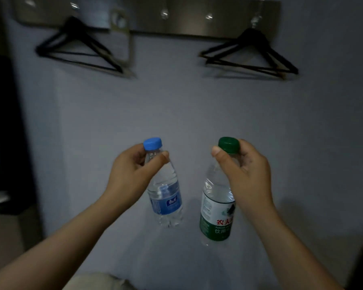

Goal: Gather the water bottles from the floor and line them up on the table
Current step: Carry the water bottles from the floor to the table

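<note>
My left hand (132, 172) grips the neck of a small clear water bottle with a blue cap and blue label (166, 195). It hangs in the air, tilted slightly. My right hand (245, 174) pinches the neck of a larger clear bottle with a green cap and green-and-white label (216, 216), also held up in the air. The two bottles hang side by side, a short gap between them, in front of a pale wall. No table is in view.
A metal hook rail (176, 15) runs along the wall at the top, with black hangers on the left (78, 49) and on the right (249, 53). A dark piece of furniture (6, 132) stands at the left edge.
</note>
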A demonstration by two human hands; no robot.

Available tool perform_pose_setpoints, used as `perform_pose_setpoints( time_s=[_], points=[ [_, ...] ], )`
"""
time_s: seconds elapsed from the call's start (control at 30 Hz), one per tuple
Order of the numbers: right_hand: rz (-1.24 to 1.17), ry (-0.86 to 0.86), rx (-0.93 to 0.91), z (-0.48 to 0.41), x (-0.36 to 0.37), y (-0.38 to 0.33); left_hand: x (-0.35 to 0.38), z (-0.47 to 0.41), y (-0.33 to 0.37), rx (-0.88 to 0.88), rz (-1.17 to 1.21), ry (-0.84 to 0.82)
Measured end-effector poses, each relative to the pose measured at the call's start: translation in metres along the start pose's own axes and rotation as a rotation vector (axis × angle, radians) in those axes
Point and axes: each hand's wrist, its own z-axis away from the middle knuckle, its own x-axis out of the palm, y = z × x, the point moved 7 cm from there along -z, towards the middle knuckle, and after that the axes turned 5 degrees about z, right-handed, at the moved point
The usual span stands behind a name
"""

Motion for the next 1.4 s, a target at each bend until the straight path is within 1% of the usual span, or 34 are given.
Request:
perform_pose_setpoints(
  time_s=[0.2, 0.4, 0.6, 0.7, 0.87, 1.07, 1.27, 1.4],
  points=[
    [-0.203, -0.150, -0.068, 0.000, 0.149, -0.042, -0.155, 0.010, 0.014, 0.028, -0.163, 0.202],
    [-0.409, -0.299, -0.104, 0.027, 0.302, -0.094, -0.307, 0.045, 0.033, 0.035, -0.314, 0.380],
    [-0.584, -0.446, -0.091, 0.058, 0.432, -0.135, -0.425, 0.081, 0.041, -0.008, -0.370, 0.547],
    [-0.676, -0.530, -0.095, 0.068, 0.489, -0.150, -0.468, 0.092, 0.041, -0.012, -0.397, 0.631],
    [-0.783, -0.620, -0.151, 0.070, 0.571, -0.162, -0.521, 0.095, 0.036, -0.006, -0.529, 0.743],
    [-0.921, -0.740, -0.153, 0.073, 0.663, -0.180, -0.578, 0.091, 0.024, -0.060, -0.662, 0.869],
    [-1.000, -0.858, -0.145, 0.094, 0.748, -0.194, -0.637, 0.103, 0.012, -0.109, -0.767, 1.001],
    [-1.035, -0.909, -0.154, 0.119, 0.803, -0.214, -0.689, 0.116, 0.007, -0.113, -0.827, 1.049]
  ],
)
